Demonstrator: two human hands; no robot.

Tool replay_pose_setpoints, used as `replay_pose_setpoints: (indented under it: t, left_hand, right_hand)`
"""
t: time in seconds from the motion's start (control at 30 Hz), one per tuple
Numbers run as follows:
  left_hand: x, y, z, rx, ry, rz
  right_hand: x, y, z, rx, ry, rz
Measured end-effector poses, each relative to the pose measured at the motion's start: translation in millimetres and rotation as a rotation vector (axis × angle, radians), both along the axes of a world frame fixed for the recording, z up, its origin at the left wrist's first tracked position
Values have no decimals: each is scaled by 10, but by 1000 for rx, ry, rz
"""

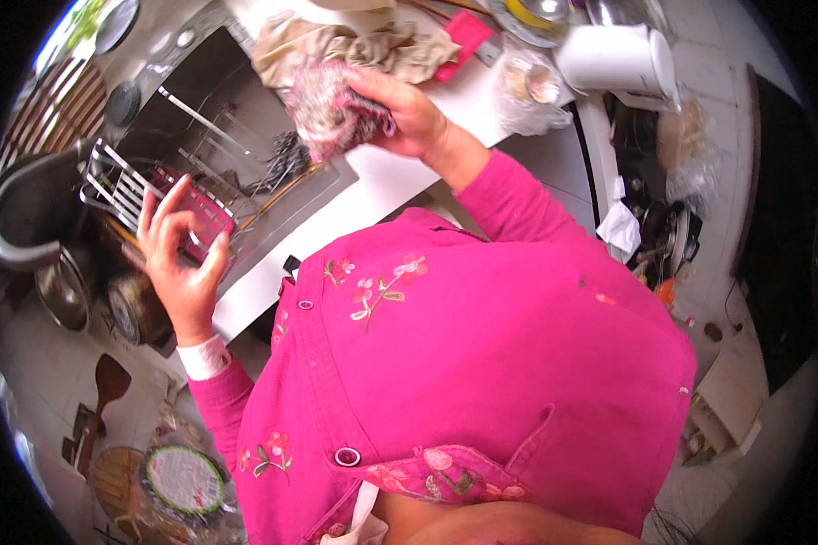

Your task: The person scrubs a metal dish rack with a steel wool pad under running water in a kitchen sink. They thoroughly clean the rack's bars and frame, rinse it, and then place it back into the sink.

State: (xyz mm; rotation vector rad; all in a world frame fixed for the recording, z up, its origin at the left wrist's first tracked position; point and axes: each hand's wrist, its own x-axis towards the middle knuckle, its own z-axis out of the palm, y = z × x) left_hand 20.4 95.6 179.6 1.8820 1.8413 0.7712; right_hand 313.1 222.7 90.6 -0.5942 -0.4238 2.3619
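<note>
My right hand [409, 116] grips a crumpled pink and grey cloth [330, 109] above the white counter's edge [375, 184]. Over the near left part of a dark sink [211, 75], my left hand [184, 259] is raised with its fingers spread and curved. Just behind its fingers are a metal rack [119, 184] and a pink plastic basket [201, 211]; whether the fingertips touch the basket I cannot tell. A dark scouring pad or mesh bundle [288, 158] lies at the sink's right side. Beyond the held cloth lies a rumpled beige cloth [382, 48].
A white jug-like container [613, 58], a plastic bag [528, 88] and a pink-red plastic piece [465, 41] stand or lie at the counter's far right. Metal pots [126, 306] are beside the sink at left. A brown spatula [111, 378] is at lower left.
</note>
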Motion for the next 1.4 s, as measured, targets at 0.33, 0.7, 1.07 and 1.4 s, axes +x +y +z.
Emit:
replay_pose_setpoints:
  t: [0.33, 0.7, 1.07, 1.4]
  left_hand:
    - [-21, -45, 60, -31, 36, -76]
    - [-74, -38, 53, -17, 35, -76]
    - [-91, -36, 32, -21, 18, -60]
    - [-85, -31, 35, -23, 13, -40]
  right_hand:
    - [1557, -887, 467, 20, -724, -420]
    - [2646, 77, 375, 883, -2155, 495]
    - [2221, 552, 323, 1038, -2185, 1475]
    - [2232, 840, 322, 407, -1770, 1539]
